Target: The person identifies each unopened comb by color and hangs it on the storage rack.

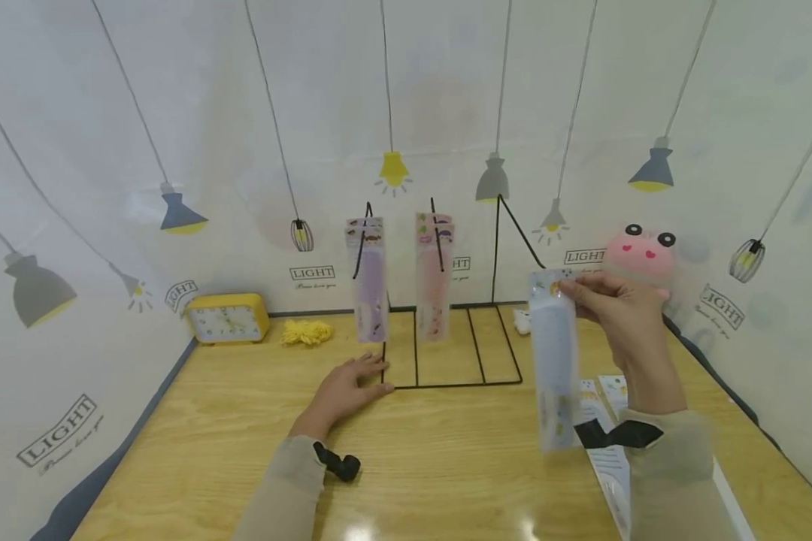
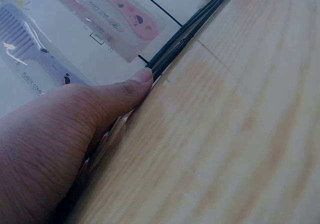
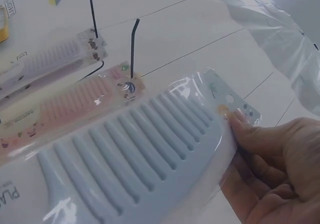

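Note:
My right hand (image 1: 625,323) pinches the top corner of a packaged light-blue comb (image 1: 553,361), between thumb and fingers. That comb hangs upright beside the tip of the rack's right-hand hook (image 1: 522,233); in the right wrist view its package hole shows with no wire through it. Purple packaged combs (image 1: 371,293) hang on the left hook and pink ones (image 1: 433,293) on the middle hook. My left hand (image 1: 348,391) rests at the left end of the black wire rack's base (image 1: 456,386), fingers extended, thumb (image 2: 125,92) touching the wire.
More packaged combs (image 1: 605,443) lie on the table by the right forearm. A yellow clock (image 1: 226,318) and yellow yarn (image 1: 306,332) stand at the back left. Behind the right hand sits a pink plush toy (image 1: 639,255). A small white item (image 1: 522,321) lies near the rack.

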The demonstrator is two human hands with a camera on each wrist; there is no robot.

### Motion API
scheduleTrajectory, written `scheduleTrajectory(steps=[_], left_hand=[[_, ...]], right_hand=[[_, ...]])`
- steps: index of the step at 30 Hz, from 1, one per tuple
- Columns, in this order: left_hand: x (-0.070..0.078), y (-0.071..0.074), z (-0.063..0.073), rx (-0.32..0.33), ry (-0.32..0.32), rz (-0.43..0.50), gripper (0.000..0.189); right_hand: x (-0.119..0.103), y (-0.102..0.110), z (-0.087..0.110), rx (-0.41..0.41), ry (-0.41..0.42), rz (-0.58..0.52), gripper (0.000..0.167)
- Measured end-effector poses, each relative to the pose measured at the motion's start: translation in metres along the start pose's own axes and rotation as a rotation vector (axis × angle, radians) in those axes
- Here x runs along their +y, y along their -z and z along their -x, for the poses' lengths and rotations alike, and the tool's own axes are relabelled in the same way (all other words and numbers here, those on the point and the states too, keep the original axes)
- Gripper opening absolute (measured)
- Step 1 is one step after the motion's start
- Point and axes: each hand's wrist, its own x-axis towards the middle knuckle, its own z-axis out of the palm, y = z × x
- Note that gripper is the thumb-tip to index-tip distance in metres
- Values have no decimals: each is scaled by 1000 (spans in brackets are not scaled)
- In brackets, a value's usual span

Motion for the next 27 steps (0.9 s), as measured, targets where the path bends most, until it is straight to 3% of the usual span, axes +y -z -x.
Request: scheduleTrajectory(steps=[5,12,16,21,27], left_hand=[[3,0,0,3,-10,9,61],[4,2,2,7,-5,20,61],[2,1,2,1,1,15,61],[2,1,3,10,7,26,59],[4,3,3,6,4,14,61]], right_hand=[[-5,-7,-4,39,-29,12,14],[3,-13,-6,71,4,-15,18],[10,-17,-7,103,3,48,23],[22,-21,-15,165,78,78,26],[33,-27,-39,188,157,246,28]])
